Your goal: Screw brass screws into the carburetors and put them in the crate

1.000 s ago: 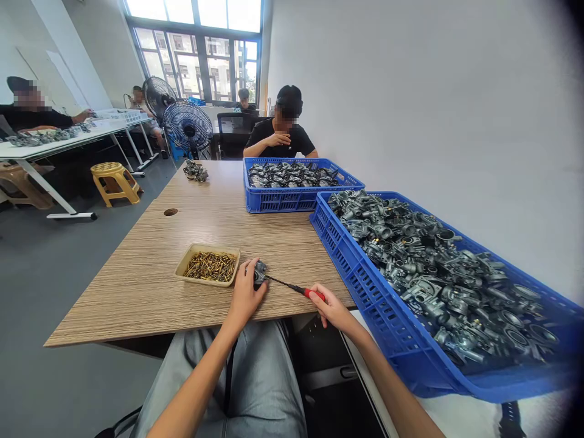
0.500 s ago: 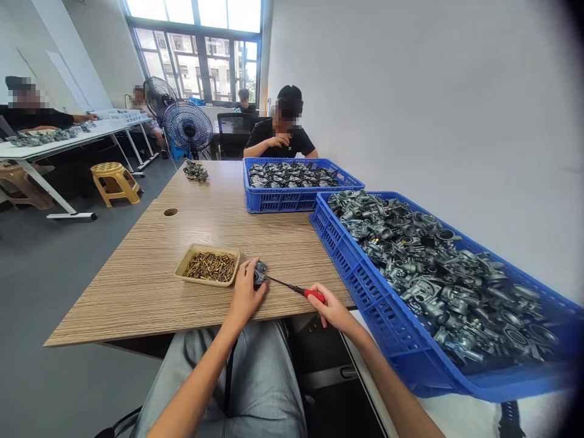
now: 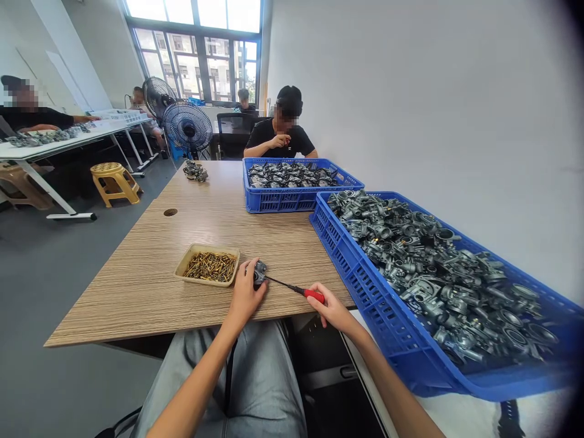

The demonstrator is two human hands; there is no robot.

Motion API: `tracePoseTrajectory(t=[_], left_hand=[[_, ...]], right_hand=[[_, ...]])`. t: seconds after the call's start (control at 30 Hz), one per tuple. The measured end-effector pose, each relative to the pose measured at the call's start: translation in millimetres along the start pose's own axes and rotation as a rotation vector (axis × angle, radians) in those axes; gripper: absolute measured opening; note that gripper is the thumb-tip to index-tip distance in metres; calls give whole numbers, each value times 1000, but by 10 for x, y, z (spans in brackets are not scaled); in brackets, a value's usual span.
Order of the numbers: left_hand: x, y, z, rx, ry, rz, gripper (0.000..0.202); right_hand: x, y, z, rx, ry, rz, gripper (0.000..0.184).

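My left hand [image 3: 247,291] is closed around a small grey metal carburetor body [image 3: 260,272] on the wooden table, partly covering it. My right hand [image 3: 332,309] grips the red handle of a screwdriver [image 3: 298,289]. The screwdriver's dark shaft points left, and its tip meets the carburetor body; the exact contact spot is too small to make out. Just left of my left hand stands a cream tray [image 3: 179,272] filled with small brass parts [image 3: 210,266].
A large blue crate [image 3: 360,286] heaped with metal carburetor bodies stands at right. Behind it, another blue crate [image 3: 283,199] holds rows of them. One assembly [image 3: 196,171] lies at the table's far left. A co-worker [image 3: 283,131] sits opposite; a fan [image 3: 188,129] stands behind.
My hands, the carburetor body and the screwdriver look almost unmoved. The co-worker opposite has tilted the head down and shifted the raised hand slightly.
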State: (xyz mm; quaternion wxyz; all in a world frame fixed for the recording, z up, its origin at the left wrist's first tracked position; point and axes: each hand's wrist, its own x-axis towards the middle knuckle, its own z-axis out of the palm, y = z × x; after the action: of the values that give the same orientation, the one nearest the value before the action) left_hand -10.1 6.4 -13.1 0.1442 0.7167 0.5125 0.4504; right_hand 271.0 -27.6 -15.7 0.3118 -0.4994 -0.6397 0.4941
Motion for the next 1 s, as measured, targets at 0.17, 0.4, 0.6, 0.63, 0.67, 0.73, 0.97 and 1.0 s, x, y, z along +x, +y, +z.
tracePoseTrajectory(t=[0.17, 0.4, 0.6, 0.63, 0.67, 0.73, 0.97, 1.0], left_hand=[[-1, -8, 5, 7, -2, 3, 67], [-5, -21, 11, 8, -3, 4, 65], [-5, -7, 8, 9, -2, 1, 64], [-6, -4, 7, 9, -1, 2, 64], [-7, -2, 6, 8, 1, 3, 64], [-8, -1, 5, 7, 2, 3, 64], [-6, -12, 6, 1, -4, 0, 65], [-6, -15, 7, -1, -4, 0, 66]], right_hand=[[11, 16, 10, 28, -6, -6, 37], [-4, -23, 2, -8, 9, 11, 38], [5, 0, 4, 11, 1, 8, 40], [3, 2, 2, -1, 2, 8, 39], [0, 5, -1, -14, 4, 7, 39], [-1, 15, -3, -27, 11, 8, 38], [16, 26, 8, 20, -2, -3, 37], [12, 14, 7, 16, -3, -3, 37]])
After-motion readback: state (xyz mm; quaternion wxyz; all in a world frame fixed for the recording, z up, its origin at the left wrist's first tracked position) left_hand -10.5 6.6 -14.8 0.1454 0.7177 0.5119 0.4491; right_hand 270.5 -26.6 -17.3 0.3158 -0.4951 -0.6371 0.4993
